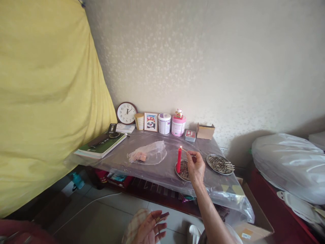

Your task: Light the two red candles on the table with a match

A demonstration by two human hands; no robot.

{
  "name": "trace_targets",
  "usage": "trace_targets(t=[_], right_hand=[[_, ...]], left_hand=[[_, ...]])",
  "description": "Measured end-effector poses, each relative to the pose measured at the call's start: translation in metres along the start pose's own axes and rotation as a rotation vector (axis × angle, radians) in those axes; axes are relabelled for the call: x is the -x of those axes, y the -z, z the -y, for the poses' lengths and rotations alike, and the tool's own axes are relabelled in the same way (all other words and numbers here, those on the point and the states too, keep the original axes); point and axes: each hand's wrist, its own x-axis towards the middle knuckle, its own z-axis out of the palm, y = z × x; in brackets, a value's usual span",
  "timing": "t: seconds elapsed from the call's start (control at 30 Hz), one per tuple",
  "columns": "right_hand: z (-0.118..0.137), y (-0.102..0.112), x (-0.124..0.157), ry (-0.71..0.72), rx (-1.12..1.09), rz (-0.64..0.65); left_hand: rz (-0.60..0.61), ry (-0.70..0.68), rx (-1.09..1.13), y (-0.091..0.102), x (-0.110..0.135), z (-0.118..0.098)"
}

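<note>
My right hand (196,167) pinches a thin matchstick (184,150) whose tip meets the top of a red candle (179,161). A small flame glows there. Upright, the candle stands on a round metal plate (186,179) strewn with dark and pale bits. Low in front of the table, my left hand (149,228) holds a small, flat brown matchbox (162,217) between thumb and fingers; its other fingers are spread. To the right of my right hand, a second metal plate (215,170) carries similar bits and several pale matchsticks (230,166).
Plastic sheeting covers the table (152,173). On it lie a crumpled clear bag (154,154) and a green book (101,146). A clock (127,113), tubs (164,124) and a cardboard box (205,132) line the wall. A yellow curtain (50,101) hangs left.
</note>
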Motion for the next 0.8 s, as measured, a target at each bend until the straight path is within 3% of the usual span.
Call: trace_targets(t=[0.4, 0.8], right_hand=[[0.0014, 0.0006, -0.0007, 0.001, -0.003, 0.005], [0.0066, 0.0019, -0.0005, -0.006, -0.006, 0.002]], left_hand=[[0.027, -0.009, -0.061, 0.01, -0.0067, 0.0023], [0.009, 0.013, -0.018, 0.0037, -0.0035, 0.0001]])
